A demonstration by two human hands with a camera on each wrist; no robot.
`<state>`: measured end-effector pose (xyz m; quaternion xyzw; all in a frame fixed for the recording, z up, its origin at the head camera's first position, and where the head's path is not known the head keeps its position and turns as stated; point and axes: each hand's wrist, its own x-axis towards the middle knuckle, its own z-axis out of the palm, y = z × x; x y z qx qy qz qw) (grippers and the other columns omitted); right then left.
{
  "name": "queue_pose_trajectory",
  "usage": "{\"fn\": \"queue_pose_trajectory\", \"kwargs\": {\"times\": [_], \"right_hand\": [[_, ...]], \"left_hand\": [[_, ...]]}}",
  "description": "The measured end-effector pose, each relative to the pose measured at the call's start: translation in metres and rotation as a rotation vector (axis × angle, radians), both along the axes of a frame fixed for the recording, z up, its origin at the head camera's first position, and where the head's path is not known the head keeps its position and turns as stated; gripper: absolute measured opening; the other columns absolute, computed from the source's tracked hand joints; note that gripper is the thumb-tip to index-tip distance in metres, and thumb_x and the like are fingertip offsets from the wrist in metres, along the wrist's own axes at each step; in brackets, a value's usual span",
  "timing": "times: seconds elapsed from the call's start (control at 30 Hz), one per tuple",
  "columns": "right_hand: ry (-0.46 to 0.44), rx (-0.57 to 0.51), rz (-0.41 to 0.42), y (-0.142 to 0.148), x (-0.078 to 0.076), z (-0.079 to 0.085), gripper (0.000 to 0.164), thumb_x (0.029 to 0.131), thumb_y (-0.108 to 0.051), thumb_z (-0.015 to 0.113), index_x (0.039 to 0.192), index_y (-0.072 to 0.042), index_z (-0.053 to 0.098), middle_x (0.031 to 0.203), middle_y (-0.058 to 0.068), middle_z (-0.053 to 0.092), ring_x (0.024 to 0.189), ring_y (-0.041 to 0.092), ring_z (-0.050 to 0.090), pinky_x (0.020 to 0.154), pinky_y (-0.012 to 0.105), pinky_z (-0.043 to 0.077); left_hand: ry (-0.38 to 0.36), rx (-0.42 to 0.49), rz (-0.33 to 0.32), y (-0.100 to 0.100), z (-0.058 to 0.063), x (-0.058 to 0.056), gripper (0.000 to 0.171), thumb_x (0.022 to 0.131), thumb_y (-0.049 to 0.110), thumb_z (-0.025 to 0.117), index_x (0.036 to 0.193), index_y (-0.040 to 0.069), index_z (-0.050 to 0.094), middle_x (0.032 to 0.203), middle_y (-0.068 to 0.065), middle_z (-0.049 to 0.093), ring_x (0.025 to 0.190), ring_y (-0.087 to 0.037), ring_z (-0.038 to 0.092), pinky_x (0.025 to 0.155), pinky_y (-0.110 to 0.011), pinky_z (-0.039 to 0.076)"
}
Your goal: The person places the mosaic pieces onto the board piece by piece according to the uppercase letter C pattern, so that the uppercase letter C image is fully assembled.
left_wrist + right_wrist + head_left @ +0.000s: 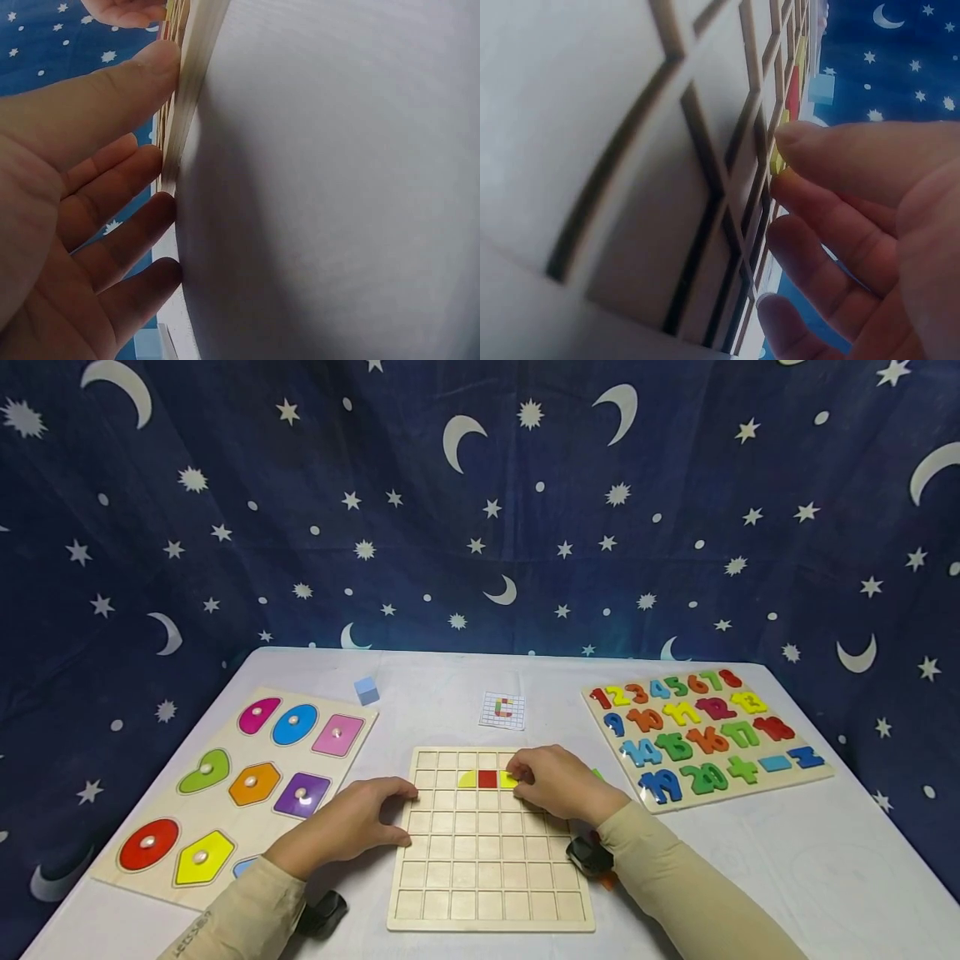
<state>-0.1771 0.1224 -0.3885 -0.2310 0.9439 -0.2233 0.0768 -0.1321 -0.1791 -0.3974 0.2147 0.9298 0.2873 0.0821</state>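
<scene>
A wooden grid board (493,852) lies flat in front of me. In one of its upper rows, a red square tile (487,779) sits between a yellow tile with a curved edge (467,779) and a second yellow tile (507,779). My right hand (558,785) pinches that second yellow tile at its cell with thumb and index finger; its right part is covered by the fingers. At the board's left edge, my left hand (352,818) rests with thumb and fingers spread, touching the rim. The left wrist view shows the thumb (154,64) against the board's side.
Behind the board lies a small pattern card (503,711). A blue cube (366,691) stands to its left. A knobbed shape puzzle (300,714) is on the left, a number puzzle (731,783) on the right. An orange piece (607,881) shows partly beneath my right wrist.
</scene>
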Motion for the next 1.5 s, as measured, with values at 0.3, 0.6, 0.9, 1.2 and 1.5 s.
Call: {"fn": "queue_pose_trajectory", "kwargs": {"times": [0.3,0.6,0.9,1.2,1.5], "right_hand": [[-0.032,-0.017,-0.018,0.001,0.002,0.002,0.021,0.087,-0.014,0.076,0.107,-0.012,0.071,0.089,-0.007,0.064,0.081,0.014,0.054,0.082,0.035,0.051],[-0.099,-0.049,-0.071,0.023,0.004,0.007,0.034,0.087,-0.016,0.076,0.121,-0.012,0.069,0.105,-0.003,0.067,0.088,0.015,0.057,0.084,0.036,0.053],[-0.08,-0.042,-0.113,0.057,0.006,0.01,0.036,0.089,-0.016,0.074,0.124,-0.012,0.067,0.114,0.001,0.067,0.102,0.022,0.06,0.09,0.046,0.053],[-0.076,-0.018,-0.148,0.086,0.006,0.004,0.034,0.089,-0.014,0.075,0.121,-0.011,0.067,0.112,0.001,0.066,0.1,0.023,0.059,0.093,0.049,0.052],[-0.05,0.007,-0.139,0.1,0.003,0.001,0.032,0.091,-0.011,0.073,0.122,-0.006,0.067,0.117,0.007,0.067,0.106,0.027,0.062,0.097,0.053,0.05]], "left_hand": [[-0.001,-0.005,0.007,0.0,0.0,0.0,0.048,0.073,0.016,0.09,0.115,0.009,0.068,0.115,-0.003,0.068,0.115,-0.029,0.06,0.105,-0.05,0.044],[-0.008,-0.006,0.013,0.0,-0.001,0.001,0.049,0.073,0.016,0.09,0.115,0.009,0.068,0.116,-0.003,0.067,0.115,-0.029,0.06,0.106,-0.05,0.044],[-0.019,-0.007,0.029,0.001,-0.001,0.0,0.049,0.072,0.016,0.091,0.115,0.01,0.068,0.115,-0.002,0.068,0.114,-0.028,0.06,0.106,-0.05,0.044],[-0.016,-0.01,0.022,0.001,0.0,0.0,0.049,0.072,0.016,0.091,0.115,0.009,0.068,0.115,-0.002,0.068,0.115,-0.029,0.06,0.106,-0.05,0.044],[-0.021,-0.009,0.022,0.002,0.001,0.0,0.049,0.072,0.015,0.091,0.115,0.009,0.068,0.115,-0.002,0.067,0.115,-0.029,0.06,0.106,-0.049,0.043]]}}
